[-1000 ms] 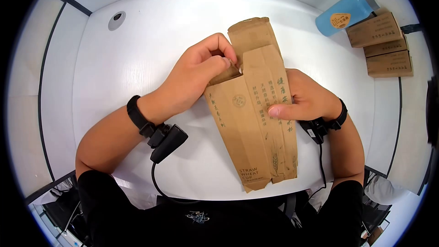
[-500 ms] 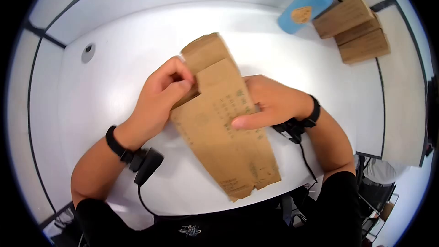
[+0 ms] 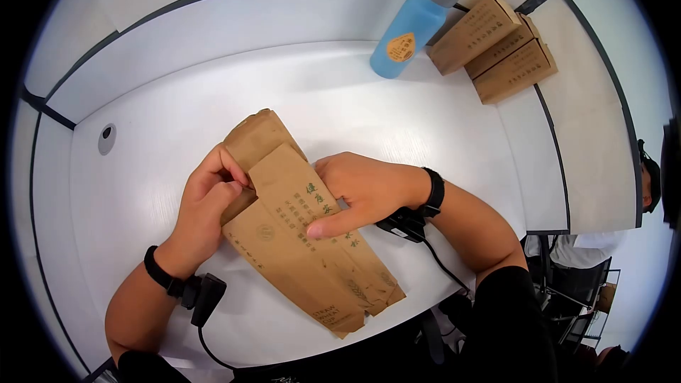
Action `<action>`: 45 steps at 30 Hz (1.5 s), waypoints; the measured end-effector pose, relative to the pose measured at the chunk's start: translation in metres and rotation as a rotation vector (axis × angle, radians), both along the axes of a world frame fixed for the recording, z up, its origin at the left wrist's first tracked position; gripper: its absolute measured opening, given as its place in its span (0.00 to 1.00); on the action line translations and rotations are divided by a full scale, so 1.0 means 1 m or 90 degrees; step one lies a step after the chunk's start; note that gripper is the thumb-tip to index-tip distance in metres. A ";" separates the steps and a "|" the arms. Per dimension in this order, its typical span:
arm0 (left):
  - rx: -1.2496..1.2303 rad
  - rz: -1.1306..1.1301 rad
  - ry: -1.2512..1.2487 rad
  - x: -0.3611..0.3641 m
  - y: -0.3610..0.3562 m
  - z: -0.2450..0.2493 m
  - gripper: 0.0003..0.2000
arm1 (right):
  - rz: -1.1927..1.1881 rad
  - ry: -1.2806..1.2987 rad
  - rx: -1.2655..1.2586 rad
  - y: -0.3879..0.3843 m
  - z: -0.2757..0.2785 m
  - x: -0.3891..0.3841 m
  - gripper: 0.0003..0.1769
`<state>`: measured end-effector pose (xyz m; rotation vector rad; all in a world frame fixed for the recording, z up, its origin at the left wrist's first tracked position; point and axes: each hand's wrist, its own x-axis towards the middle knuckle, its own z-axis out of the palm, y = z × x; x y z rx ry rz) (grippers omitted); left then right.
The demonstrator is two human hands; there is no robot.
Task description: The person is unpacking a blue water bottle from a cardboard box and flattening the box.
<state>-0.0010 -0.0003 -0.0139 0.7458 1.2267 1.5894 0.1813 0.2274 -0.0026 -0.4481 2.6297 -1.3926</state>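
A brown cardboard box [image 3: 284,227], looking flattened, is held tilted above the white table. Green and dark characters run down its face, with "STRAW WHEAT CUP" printed near its lower end. My left hand [image 3: 209,202] is closed at the upper left edge, fingertips pinching beside the open slot and the end flap [image 3: 262,138]. What those fingertips touch inside the slot is partly hidden. My right hand [image 3: 365,191] grips the right edge, thumb across the printed face and the other fingers behind it, out of sight.
Toward the back right stand a blue bottle [image 3: 411,28] with a grey lid and several brown boxes [image 3: 514,71] grouped together. A round cable hole [image 3: 107,139] is at the table's left. Low partitions surround the white table [image 3: 163,128]. Another person [image 3: 647,177] is partly visible at far right.
The view has shifted, so the bottle and brown boxes appear farther left and lower. Both hands keep their places on the cardboard box, which now appears lower and farther left in view.
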 end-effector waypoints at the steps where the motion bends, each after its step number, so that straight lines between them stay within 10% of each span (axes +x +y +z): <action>1: -0.001 -0.001 0.004 0.000 0.000 -0.001 0.04 | -0.010 -0.009 -0.018 -0.001 0.001 0.001 0.37; 45: -0.022 0.068 0.021 0.019 0.008 -0.013 0.05 | -0.060 -0.107 -0.034 -0.001 0.005 0.013 0.36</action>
